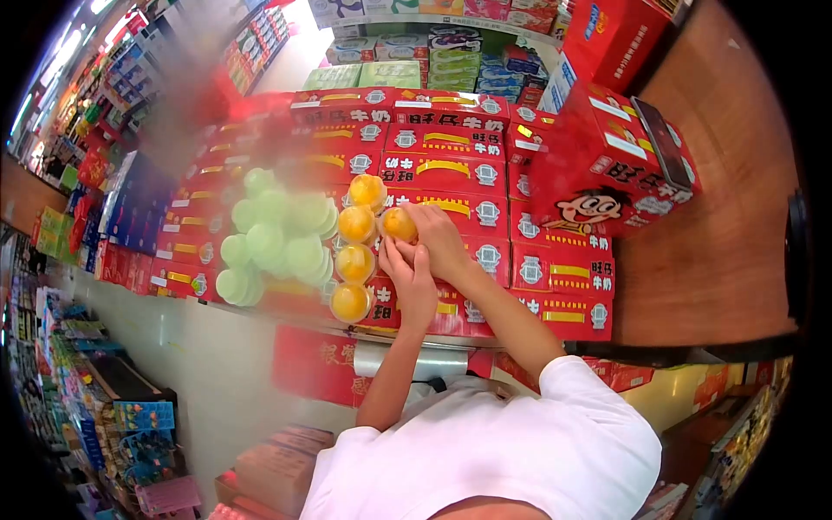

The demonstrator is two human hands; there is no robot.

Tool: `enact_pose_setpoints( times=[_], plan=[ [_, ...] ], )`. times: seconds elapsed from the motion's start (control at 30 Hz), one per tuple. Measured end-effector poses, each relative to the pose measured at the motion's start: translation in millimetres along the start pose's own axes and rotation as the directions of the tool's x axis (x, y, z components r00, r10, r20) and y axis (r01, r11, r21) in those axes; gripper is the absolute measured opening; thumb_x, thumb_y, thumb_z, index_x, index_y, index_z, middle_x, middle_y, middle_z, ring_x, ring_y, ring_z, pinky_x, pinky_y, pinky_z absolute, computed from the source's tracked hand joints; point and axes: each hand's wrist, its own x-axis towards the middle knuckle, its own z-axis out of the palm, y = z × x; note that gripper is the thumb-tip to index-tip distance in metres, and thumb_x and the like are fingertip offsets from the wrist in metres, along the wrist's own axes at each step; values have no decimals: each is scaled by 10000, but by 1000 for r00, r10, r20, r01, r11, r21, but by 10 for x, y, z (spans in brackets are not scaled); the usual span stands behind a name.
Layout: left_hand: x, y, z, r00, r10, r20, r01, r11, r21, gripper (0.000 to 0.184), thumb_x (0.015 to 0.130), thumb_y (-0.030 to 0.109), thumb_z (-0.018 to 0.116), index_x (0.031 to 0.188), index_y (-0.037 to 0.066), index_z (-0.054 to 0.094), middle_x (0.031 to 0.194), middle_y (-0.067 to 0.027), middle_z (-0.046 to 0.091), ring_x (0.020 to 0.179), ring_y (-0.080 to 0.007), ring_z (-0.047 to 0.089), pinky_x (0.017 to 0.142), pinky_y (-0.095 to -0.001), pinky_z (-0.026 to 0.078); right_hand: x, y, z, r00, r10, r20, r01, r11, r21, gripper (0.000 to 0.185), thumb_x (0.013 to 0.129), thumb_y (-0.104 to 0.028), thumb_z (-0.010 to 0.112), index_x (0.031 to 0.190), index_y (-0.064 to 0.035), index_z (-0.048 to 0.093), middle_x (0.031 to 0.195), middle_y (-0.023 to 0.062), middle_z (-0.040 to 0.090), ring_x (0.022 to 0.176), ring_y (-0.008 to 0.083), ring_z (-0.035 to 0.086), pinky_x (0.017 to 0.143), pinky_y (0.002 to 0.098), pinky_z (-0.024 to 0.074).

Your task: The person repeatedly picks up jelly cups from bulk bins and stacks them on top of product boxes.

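My right hand [435,241] curls over the top and right side of a round, clear-wrapped yellow-orange cup [399,225]. From below, my left hand [409,276] presses its fingertips against the same cup. Just left of my hands stand several matching yellow-orange cups in a column, the top one [367,190] and the bottom one [351,302] among them. Beside that column lies a group of pale green round pieces [277,234], partly blurred. All rest on red milk cartons [446,173]. My fingers hide part of the held cup.
A red carton [589,186] with a phone [663,143] on it stands to the right, by a brown wooden surface [711,199]. Store shelves [399,65] are behind. Stacked boxes [277,468] sit low on the left. A blurred smear covers the upper left.
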Motion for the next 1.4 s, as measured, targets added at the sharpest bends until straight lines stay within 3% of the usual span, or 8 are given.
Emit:
enact_pose_setpoints(
  times=[0.07,0.13,0.17,0.4,1.2,1.3,1.37,1.4],
  plan=[
    [114,-60,61,1000,-8,-22,7,1000,-23,699,986,342,497,1476,-78,229,1515,-266,213,1427,-367,216,1174,-424,176,98,177,196,1000,22,-9,-22,1000,6,587,759,-236,722,1242,45,542,1166,212,615,1095,376,561,955,439,464],
    [198,-176,58,994,-21,109,5,990,140,715,981,334,501,1464,-108,213,1537,-291,173,1450,-391,165,1183,-441,152,107,279,268,1000,-5,-16,5,1000,3,574,758,-212,706,1237,59,541,1157,216,611,1056,374,557,934,423,467],
    [189,-227,57,993,16,117,-32,991,132,731,976,331,508,1456,-130,203,1547,-309,146,1463,-403,125,1190,-449,129,98,329,303,1000,-23,-20,23,1000,-5,574,762,-203,701,1247,58,538,1163,210,609,1063,365,550,939,420,464],
    [199,-153,-7,988,-36,147,8,982,187,721,981,339,494,1451,-130,213,1540,-316,154,1460,-411,134,1187,-456,125,98,293,322,1000,4,-7,-4,1000,-22,566,775,-181,684,1271,47,534,1170,188,599,1050,334,529,951,409,450],
    [196,-264,-69,979,70,189,-111,970,216,720,989,362,504,1448,-127,242,1530,-296,228,1453,-397,184,1188,-427,147,65,333,324,999,-30,-31,30,1000,6,571,774,-171,696,1281,34,532,1177,181,614,1066,344,538,951,404,453],
    [198,-259,-79,979,106,174,-153,947,281,685,999,350,491,1445,-115,260,1514,-281,270,1391,-373,310,1157,-422,237,77,313,228,1000,-5,1,5,995,103,542,795,-141,679,1280,43,526,1203,204,608,1107,357,551,982,411,445],
    [172,-171,-89,983,-6,183,-10,997,83,635,1004,311,496,1445,-94,281,1513,-256,277,1250,-310,457,1067,-395,375,97,355,92,999,41,16,-43,981,191,508,806,-121,666,1269,43,537,1200,219,608,1109,360,567,975,411,456],
    [168,-194,-86,982,-6,187,-9,997,81,635,1004,311,496,1445,-94,281,1513,-256,277,1250,-310,457,1067,-395,375,109,362,14,996,79,40,-87,956,281,475,818,-100,652,1258,43,548,1197,234,608,1111,362,584,967,412,467]
  ],
)
